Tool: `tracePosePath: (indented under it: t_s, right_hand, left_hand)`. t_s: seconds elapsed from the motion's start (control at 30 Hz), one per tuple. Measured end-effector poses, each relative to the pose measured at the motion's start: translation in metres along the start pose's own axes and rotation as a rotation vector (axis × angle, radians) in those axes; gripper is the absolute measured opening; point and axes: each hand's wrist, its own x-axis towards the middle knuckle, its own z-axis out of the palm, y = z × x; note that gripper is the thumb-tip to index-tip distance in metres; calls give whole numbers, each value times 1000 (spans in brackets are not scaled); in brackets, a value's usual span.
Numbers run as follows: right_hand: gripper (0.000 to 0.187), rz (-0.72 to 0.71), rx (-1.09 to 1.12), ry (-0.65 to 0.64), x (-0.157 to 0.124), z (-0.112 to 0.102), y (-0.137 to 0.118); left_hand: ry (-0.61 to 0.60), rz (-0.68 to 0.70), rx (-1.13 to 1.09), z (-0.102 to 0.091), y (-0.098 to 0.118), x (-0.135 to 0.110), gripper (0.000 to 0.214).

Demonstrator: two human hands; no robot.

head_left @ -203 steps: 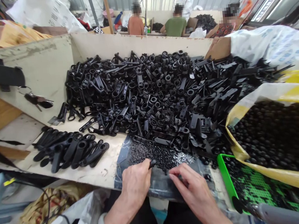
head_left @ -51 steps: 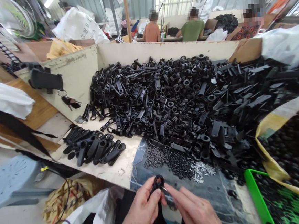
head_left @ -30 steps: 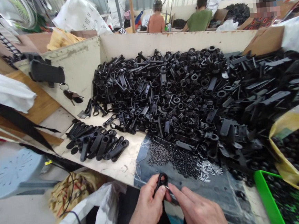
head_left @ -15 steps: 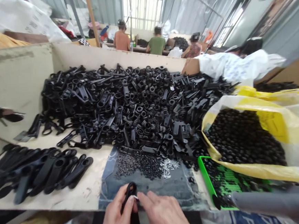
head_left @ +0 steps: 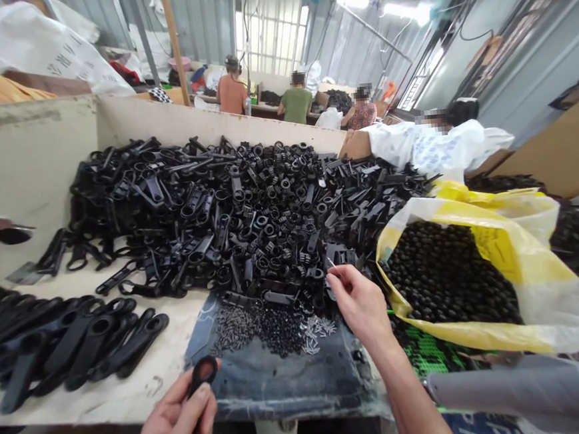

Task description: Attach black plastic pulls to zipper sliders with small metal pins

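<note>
My left hand (head_left: 178,420), low at the front edge, is closed around a black plastic handle part with a ring end (head_left: 204,371), the ring pointing up. My right hand (head_left: 355,299) reaches forward over the lower right of the heap of black plastic parts (head_left: 248,207). Its thumb and fingers pinch a thin silvery pin (head_left: 330,262). Below that hand, on a dark blue mat (head_left: 292,384), lie small silver pins (head_left: 316,332), small black pieces (head_left: 281,330) and dark grey pins (head_left: 235,327).
Ring-ended black handles (head_left: 79,340) lie in a row at left. To the right, a yellow-and-white bag (head_left: 540,284) of round black pieces stands by a green tray (head_left: 430,349) and a grey cylinder (head_left: 513,386). Several people sit at the back.
The right hand has left the left hand and moved forward and right to the heap's edge. My left hand, still holding the ring-ended part, has shifted left. The view has tilted slightly.
</note>
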Motion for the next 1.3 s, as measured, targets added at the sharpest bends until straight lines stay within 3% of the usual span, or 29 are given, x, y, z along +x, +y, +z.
tracePosePath:
  t_s: [0.23,0.37,0.43,0.53,0.6,0.67,0.73,0.83,1.03,1.3]
  right_hand:
    - [33,146,-257,119,44,7,2]
    - [21,119,-318,60,59,17,-1]
    - [19,99,-303,49,56,19,-6]
    - [31,19,-134,132,31,14,-20]
    - [34,-85,265,167,-2,10,-36]
    - [34,-6,587,-140,-45,12,-52]
    - [47,164,790,-465,-87,21,-64]
    - [42,385,981,-542,-129,43,-71]
    - [38,334,979,-535,-137,65,-66]
    - [30,290,970,-445,-144,73,-68]
  left_hand:
    - [-94,27,-13,28,10,1,61]
    - [-260,-116,-171,38,12,-5,53]
    - [-273,-173,-258,38,12,-6,45]
    - [-238,-143,-270,35,15,-8,39]
    - [-228,-98,-265,35,17,-11,37]
    - [-226,-76,-297,36,17,-14,34]
    - [-213,-82,-369,38,14,-16,33]
    - [-204,-85,-478,39,6,-18,32]
    - [-260,-53,-585,39,-11,-21,31]
    - [-83,28,-530,47,-29,-21,48]
